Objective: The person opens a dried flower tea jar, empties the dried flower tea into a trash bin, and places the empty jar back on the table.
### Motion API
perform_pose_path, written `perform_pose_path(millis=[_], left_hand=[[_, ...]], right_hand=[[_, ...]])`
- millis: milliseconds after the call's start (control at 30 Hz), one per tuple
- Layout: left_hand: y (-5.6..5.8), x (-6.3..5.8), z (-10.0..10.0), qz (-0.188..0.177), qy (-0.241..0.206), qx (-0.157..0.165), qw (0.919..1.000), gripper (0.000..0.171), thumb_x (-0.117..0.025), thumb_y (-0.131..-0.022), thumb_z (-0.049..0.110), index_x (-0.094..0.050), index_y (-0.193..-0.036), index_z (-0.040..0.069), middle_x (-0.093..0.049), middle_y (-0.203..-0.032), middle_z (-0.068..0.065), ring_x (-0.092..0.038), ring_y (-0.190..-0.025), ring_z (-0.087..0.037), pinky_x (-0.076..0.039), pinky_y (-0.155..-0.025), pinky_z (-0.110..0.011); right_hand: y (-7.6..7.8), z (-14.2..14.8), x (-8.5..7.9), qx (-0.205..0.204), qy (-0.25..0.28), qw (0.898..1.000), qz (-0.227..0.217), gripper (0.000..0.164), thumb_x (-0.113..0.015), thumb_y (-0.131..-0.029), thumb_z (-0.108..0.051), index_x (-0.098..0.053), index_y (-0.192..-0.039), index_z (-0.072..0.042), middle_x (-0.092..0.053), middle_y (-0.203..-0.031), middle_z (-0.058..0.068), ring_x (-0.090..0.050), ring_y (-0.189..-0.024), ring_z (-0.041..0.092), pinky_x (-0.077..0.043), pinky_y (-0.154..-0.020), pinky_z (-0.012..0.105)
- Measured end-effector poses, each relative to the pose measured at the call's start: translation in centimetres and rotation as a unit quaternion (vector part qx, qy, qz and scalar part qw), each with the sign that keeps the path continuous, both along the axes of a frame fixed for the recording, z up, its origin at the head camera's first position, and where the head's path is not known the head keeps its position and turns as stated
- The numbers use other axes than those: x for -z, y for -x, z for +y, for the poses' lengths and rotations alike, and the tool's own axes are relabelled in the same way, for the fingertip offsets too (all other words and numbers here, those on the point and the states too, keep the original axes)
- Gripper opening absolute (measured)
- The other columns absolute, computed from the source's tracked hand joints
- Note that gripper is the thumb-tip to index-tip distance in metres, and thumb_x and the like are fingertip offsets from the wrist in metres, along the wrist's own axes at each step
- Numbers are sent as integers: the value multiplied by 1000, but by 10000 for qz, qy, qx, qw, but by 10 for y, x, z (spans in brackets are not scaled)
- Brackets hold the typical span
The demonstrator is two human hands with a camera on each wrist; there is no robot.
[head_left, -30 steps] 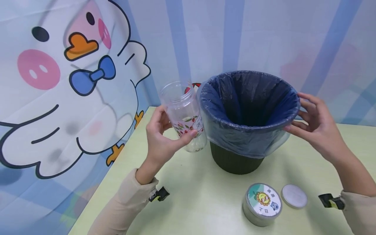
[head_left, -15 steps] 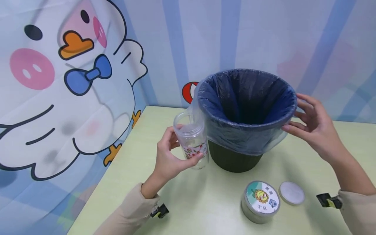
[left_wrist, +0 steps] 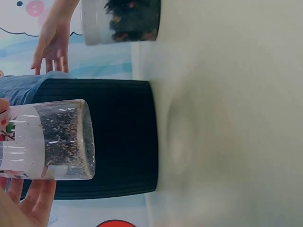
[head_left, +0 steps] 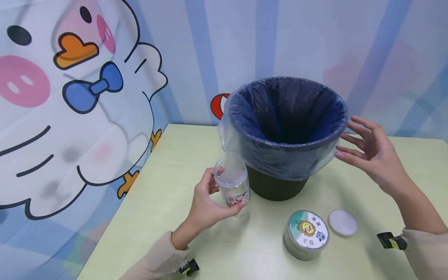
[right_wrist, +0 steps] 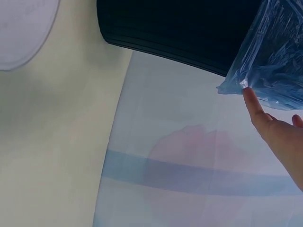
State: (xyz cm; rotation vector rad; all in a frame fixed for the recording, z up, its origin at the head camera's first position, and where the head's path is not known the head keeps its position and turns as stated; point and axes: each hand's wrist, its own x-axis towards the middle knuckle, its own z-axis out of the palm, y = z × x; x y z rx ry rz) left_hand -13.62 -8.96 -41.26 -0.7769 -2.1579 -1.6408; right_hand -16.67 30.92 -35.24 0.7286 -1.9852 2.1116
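Observation:
My left hand grips a clear plastic jar with a floral label, held upright above the table at the bin's left front. The jar's mouth is uncovered. In the left wrist view, small brown specks cling around the base of the jar. A dark bin, lined with a translucent blue plastic bag, stands in the middle. My right hand is at the bin's right side, fingers loosely spread; in the right wrist view a fingertip meets the bag's hanging edge.
A round lidded container with a sunflower picture on top stands in front of the bin; its dark contents show in the left wrist view. Beside it lies a white round lid. A printed cloth rises behind the table.
My left hand has lowered the jar from beside the bin's rim toward the table and closer to me, keeping hold of it. My right hand's fingers have come off the rim.

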Motion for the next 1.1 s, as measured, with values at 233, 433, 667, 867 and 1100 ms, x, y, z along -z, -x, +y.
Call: perform_pose_path(millis=[233,433,667,867,1100], left_hand=[[-7,12,4,-246,164,96,9995,76,-93,-63,12,-50,-125,11,-66,-112,-3,-65,-97,-21,-58,-77,-38],[-8,19,3,-477,280,195,9983,76,-93,-64,12,-50,-126,13,-66,-114,1,-64,-102,-20,-58,-79,-41],[-9,21,5,-698,283,369,9965,78,-93,-63,10,-48,-127,12,-66,-114,0,-64,-104,-23,-57,-82,-42],[-9,24,5,-787,252,399,9958,81,-93,-63,8,-48,-129,11,-64,-116,-1,-63,-106,-25,-56,-84,-43],[-11,26,5,-976,313,413,9939,78,-92,-65,8,-48,-129,13,-63,-117,0,-62,-108,-22,-55,-87,-43]], right_hand=[[-3,4,14,-91,-85,9999,-62,79,-54,-83,32,-33,-151,-2,-40,-151,8,-52,-127,11,-51,-89,25],[-8,7,26,-29,-375,9991,-203,75,-57,-83,29,-35,-149,2,-43,-150,4,-54,-126,9,-52,-87,23],[-15,10,36,214,-1035,9934,-443,67,-62,-86,21,-43,-146,-1,-48,-145,-4,-57,-119,2,-53,-85,20],[-19,11,45,299,-1751,9826,-549,58,-65,-90,13,-49,-143,-3,-55,-136,-9,-64,-109,2,-53,-84,20],[-22,11,57,494,-2495,9638,-802,45,-70,-91,0,-55,-134,-3,-58,-127,-17,-65,-105,2,-54,-82,21]])
